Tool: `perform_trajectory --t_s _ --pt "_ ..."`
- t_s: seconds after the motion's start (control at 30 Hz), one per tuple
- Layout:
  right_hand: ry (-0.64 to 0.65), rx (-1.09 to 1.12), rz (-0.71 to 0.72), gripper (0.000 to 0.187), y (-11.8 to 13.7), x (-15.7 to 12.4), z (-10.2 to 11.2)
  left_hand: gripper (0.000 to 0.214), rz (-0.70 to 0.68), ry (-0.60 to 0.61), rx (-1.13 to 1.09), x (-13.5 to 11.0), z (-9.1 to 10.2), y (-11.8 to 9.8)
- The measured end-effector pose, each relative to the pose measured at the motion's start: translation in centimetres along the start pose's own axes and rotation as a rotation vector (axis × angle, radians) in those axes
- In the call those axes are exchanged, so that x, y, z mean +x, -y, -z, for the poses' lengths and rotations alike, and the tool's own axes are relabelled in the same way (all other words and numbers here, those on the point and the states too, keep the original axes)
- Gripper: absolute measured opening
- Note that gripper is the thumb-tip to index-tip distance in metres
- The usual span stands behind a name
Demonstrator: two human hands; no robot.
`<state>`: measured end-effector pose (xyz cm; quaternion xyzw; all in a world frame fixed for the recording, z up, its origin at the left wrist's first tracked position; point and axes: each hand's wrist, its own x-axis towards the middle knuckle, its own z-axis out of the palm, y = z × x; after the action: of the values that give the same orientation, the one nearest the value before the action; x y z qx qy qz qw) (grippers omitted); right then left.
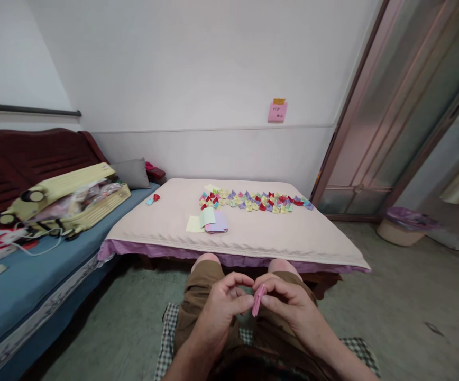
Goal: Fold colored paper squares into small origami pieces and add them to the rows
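Just above my lap, a small piece of folded pink paper (258, 300) stands edge-on between my hands. My right hand (293, 307) pinches it from the right with thumb and fingertips. From the left, the thumb of my left hand (225, 307) meets its edge, with the fingers curled behind and partly hidden. On the covered table (166, 225) in front lies a long cluster of small folded paper pieces (249, 201) in many colours. Nearer me are flat paper sheets: a yellow one (194, 224), a green one (208, 216) and a purple stack (217, 222).
Two folded pieces, one red (156, 197) and one blue (149, 201), lie at the table's left. A half-open yellow suitcase (74, 198) rests on the blue-cushioned bench (79, 243). A pink note (277, 111) hangs on the wall. A lined bin (400, 230) stands right.
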<state>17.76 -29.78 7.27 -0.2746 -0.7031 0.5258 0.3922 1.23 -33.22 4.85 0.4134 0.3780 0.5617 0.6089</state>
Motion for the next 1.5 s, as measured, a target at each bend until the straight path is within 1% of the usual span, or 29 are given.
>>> perform_trajectory --t_s 0.17,0.3,0.43,0.6,0.7,0.77,0.9,1.0,1.07,1.13,1.2,1.27,1.4,1.5 --pt "-0.021 0.038 -0.057 0.016 -0.9 0.1 -0.1 0.018 0.014 0.029 -0.031 0.0 -0.1 0.0" --pt "-0.011 0.128 -0.137 0.016 -1.0 0.2 -0.4 0.012 0.002 0.032 -0.068 0.0 -0.2 0.0" --pt "-0.033 0.228 -0.217 0.014 -1.4 0.0 -0.6 0.013 0.011 0.038 -0.153 0.0 -0.2 0.1" --pt "-0.067 0.461 -0.348 0.012 -2.6 -0.2 -0.8 0.011 0.088 0.025 -0.307 0.1 0.1 0.5" --pt "-0.074 0.615 -0.386 0.011 -3.0 -0.1 -0.8 0.010 0.120 0.041 -0.381 0.2 0.2 0.8" --pt "-0.082 0.706 -0.397 0.012 -3.1 0.0 -0.8 0.010 0.122 0.037 -0.431 0.3 0.2 0.8" --pt "-0.121 0.892 -0.424 0.013 -3.1 0.2 -0.7 0.018 0.099 0.015 -0.510 0.3 0.0 0.6" --pt "-0.166 0.985 -0.440 0.017 -3.3 0.4 -0.7 0.012 0.061 0.024 -0.501 0.2 -0.1 0.4" --pt "-0.197 1.002 -0.451 0.017 -3.4 0.4 -0.7 0.012 0.026 0.042 -0.456 0.3 -0.1 0.4" --pt "-0.225 0.998 -0.459 0.016 -3.5 0.5 -0.8 0.023 -0.039 0.036 -0.362 0.4 -0.2 0.6" --pt "-0.243 0.987 -0.469 0.016 -3.5 0.6 -0.9 0.036 -0.119 -0.011 -0.198 0.6 -0.4 0.9" --pt "-0.251 0.975 -0.475 0.017 -3.5 0.7 -0.9 0.039 -0.184 -0.083 0.033 0.6 -0.7 1.1" --pt "-0.258 0.951 -0.474 0.018 -3.7 0.9 -1.2 0.024 -0.304 -0.203 0.501 0.2 -1.1 0.8" --pt "-0.250 0.939 -0.472 0.017 -3.9 0.9 -1.2 0.015 -0.408 -0.223 0.706 0.0 -1.1 0.6"
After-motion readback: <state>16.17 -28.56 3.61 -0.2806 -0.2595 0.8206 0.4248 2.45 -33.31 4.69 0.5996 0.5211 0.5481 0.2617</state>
